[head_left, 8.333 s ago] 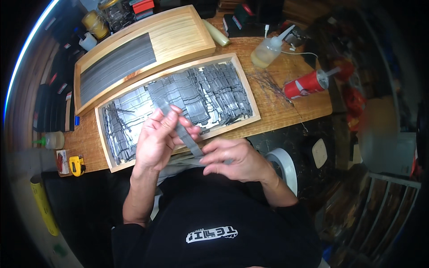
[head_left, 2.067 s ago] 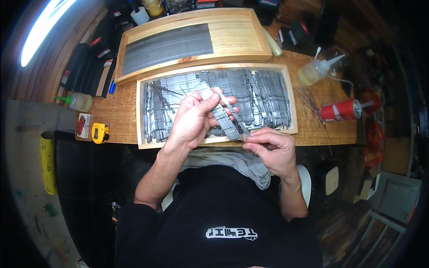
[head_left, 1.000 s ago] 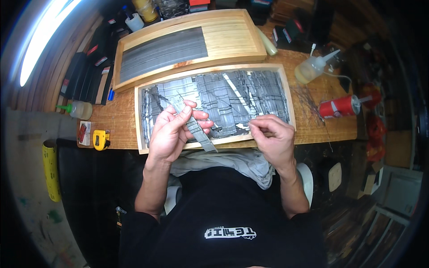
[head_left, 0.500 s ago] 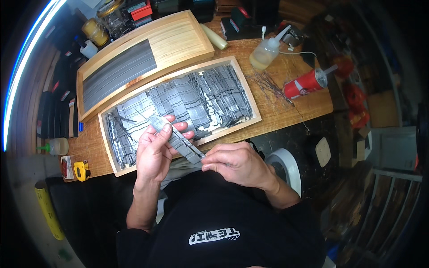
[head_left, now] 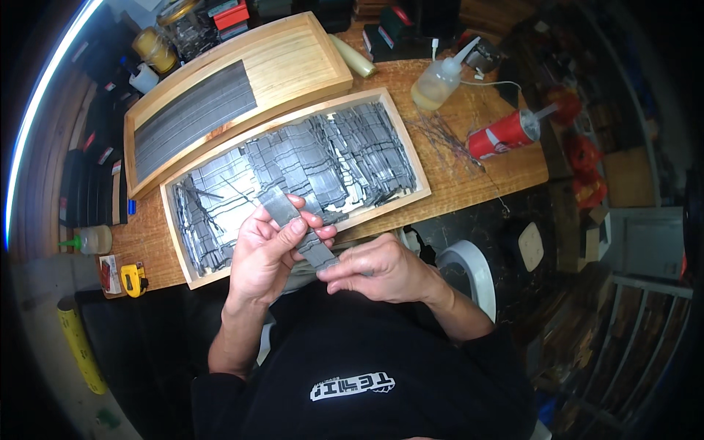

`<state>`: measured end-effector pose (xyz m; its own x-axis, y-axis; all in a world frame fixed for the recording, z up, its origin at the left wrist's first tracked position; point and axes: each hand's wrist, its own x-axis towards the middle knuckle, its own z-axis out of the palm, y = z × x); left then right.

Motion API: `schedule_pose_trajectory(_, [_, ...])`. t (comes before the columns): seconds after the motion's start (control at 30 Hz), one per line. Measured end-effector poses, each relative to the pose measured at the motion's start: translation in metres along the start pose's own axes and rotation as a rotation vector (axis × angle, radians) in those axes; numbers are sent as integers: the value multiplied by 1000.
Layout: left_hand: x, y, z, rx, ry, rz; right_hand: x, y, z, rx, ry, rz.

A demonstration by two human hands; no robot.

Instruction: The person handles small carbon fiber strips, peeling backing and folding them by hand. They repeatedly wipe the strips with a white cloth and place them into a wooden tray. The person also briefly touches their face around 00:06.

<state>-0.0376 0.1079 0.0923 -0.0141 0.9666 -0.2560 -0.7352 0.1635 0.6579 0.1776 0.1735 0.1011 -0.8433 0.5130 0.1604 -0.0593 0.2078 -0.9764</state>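
Between my two hands is a flat bundle of thin dark grey strips [head_left: 317,251], tilted from upper left to lower right. My left hand [head_left: 265,255] is closed round its upper part, thumb on top and fingers underneath. At the lower end, my right hand [head_left: 385,270] pinches the bundle between thumb and forefinger. Just beyond my hands, a shallow wooden tray [head_left: 420,192] is filled with rows of similar grey strips [head_left: 293,158], some of them loose and crooked. I cannot make out what the strips are made of.
Behind lies a second wooden tray [head_left: 293,55] with a neat block of grey strips [head_left: 194,110]. To the right are a squeeze bottle [head_left: 434,86], thin twigs or wires [head_left: 451,139] and a red can [head_left: 499,137]. A yellow tape measure [head_left: 133,280] sits at the left edge.
The strips looked fanned apart with gaps; now they lie closer together, showing a smoother face. My left hand has shifted slightly right, and my right hand slightly left.
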Motion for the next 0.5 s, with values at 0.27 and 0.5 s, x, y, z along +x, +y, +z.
schedule_pose_trajectory(0.27, [-21,-28,31,64,69,-18,-48,5,10,-135,62,-49])
schedule_pose_trajectory(0.5, [-34,-56,44,271,9,-384,-123,18,31,156,155,97])
